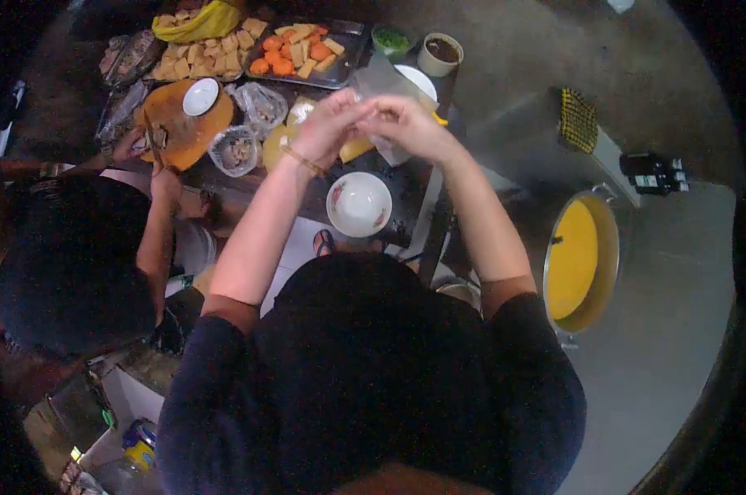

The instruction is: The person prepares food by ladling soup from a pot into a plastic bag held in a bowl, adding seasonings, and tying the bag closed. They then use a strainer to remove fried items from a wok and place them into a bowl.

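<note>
Both my hands meet over the back part of the table, fingers pinched together at a thin clear plastic bag (381, 78). My left hand (331, 124) wears a bracelet at the wrist. My right hand (410, 124) reaches in from the right, its fingertips against those of the left. The bag spreads behind and below the fingers, partly hidden by them. A white bowl with a floral pattern (359, 204) stands just in front of my hands. Yellowish blocks (356, 148) lie beneath them, and a white plate (416, 82) is behind my right hand.
A co-worker at left cuts on an orange round board (187, 124) holding a small dish (200, 97). Bagged pieces (235, 152), a tray of carrots and tofu (340, 70), and cups of greens (391, 39) and dark sauce (440, 54) surround. A large pot (608, 256) of yellow liquid is right.
</note>
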The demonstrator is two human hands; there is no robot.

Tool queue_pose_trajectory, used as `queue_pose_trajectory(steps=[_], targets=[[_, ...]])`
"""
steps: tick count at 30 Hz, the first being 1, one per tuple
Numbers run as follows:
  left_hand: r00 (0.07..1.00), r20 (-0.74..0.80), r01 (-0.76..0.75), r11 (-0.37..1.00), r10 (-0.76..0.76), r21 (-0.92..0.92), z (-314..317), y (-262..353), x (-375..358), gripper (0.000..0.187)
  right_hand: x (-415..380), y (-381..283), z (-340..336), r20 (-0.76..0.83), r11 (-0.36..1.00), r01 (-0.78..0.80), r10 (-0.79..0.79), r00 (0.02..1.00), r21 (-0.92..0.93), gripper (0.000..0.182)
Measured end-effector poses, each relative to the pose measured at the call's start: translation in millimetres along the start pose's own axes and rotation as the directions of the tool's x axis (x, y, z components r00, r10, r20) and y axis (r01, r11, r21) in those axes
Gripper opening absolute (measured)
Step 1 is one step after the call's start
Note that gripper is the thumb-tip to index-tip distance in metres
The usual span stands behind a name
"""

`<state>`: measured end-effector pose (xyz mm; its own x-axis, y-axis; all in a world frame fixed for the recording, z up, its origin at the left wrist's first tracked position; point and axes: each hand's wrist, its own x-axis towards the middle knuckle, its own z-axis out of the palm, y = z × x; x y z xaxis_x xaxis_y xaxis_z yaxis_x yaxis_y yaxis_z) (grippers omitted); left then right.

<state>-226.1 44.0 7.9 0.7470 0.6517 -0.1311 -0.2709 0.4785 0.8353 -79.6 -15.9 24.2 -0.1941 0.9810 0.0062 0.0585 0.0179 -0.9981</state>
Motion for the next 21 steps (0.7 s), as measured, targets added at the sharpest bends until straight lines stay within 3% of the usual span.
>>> queue_pose_trajectory(steps=[4, 6, 7, 8, 9, 10, 11, 12, 13, 14, 16, 18, 19, 21], targets=[[0.998, 0.015, -0.066, 0.998, 0.066, 0.015, -13.9, 15.7, -0.7, 0.018, 0.9, -0.7, -10.0, -0.011, 0.981, -0.012, 0.014, 1.000, 0.192, 0.007], [0.952, 0.072, -0.305, 0.904, 0.298, 0.298, -27.9, 21.7, 2.7, 0.019, -0.7, 2.8, -18.9, -0.335, 0.972, 0.011, 0.070, 0.940, 0.234, 0.009], [0.953, 0.072, -0.302, 0.905, 0.294, 0.298, -32.6, 21.7, 1.1, 0.019, -3.4, 4.9, -23.9, -0.337, 0.972, 0.009, 0.073, 0.939, 0.236, 0.009], [0.899, 0.013, -0.331, 0.660, 0.437, 0.674, -31.0, 26.5, -2.5, 0.017, -6.7, 5.7, -29.1, -0.446, 0.990, -0.078, 0.017, 0.895, -0.119, 0.011], [0.815, 0.029, -0.243, 0.295, 0.579, 0.924, -29.0, 32.9, -4.6, 0.017, -7.3, 5.4, -33.3, -0.524, 0.873, -0.195, -0.079, 0.848, -0.446, 0.013], [0.712, 0.121, -0.187, 0.021, 0.691, 0.982, -25.1, 38.5, -10.6, 0.017, -10.0, 5.6, -34.4, -0.528, 0.874, -0.192, -0.085, 0.845, -0.446, 0.013], [0.711, 0.130, -0.195, 0.016, 0.691, 0.981, -24.5, 39.0, -13.8, 0.017, -14.9, 3.2, -32.0, -0.583, 0.650, -0.335, -0.207, 0.786, -0.682, 0.014], [0.696, 0.262, -0.267, -0.098, 0.668, 0.959, -24.8, 37.7, -15.1, 0.016, -18.0, 1.9, -31.5, -0.588, 0.348, -0.482, -0.340, 0.734, -0.804, 0.016], [0.674, 0.385, -0.335, -0.203, 0.631, 0.920, -24.3, 35.7, -17.7, 0.016, -18.2, 5.7, -34.0, -0.593, 0.347, -0.488, -0.340, 0.730, -0.801, 0.016], [0.774, 0.421, -0.318, -0.285, 0.474, 0.905, -23.7, 34.4, -24.1, 0.018, -19.1, 16.0, -36.4, -0.608, 0.390, -0.476, -0.370, 0.703, -0.788, 0.017], [0.790, 0.405, -0.303, -0.281, 0.461, 0.911, -27.8, 30.8, -28.7, 0.023, -24.9, 42.3, -42.8, -0.634, 0.436, -0.472, -0.393, 0.666, -0.766, 0.020], [0.860, 0.313, -0.210, -0.280, 0.403, 0.937, -35.7, 28.6, -29.4, 0.042, -31.8, 68.2, -48.4, -0.656, 0.691, -0.444, -0.058, 0.752, -0.570, 0.034], [0.860, 0.321, -0.218, -0.283, 0.398, 0.934, -36.1, 26.5, -29.1, 0.042, -39.0, 79.6, -44.5, -0.546, 0.885, -0.277, 0.031, 0.837, -0.375, 0.044], [0.916, 0.182, -0.163, -0.083, 0.358, 0.983, -29.6, 24.9, -30.7, 0.050, -53.0, 140.4, -31.3, -0.548, 0.806, -0.384, 0.090, 0.832, -0.451, 0.053]])
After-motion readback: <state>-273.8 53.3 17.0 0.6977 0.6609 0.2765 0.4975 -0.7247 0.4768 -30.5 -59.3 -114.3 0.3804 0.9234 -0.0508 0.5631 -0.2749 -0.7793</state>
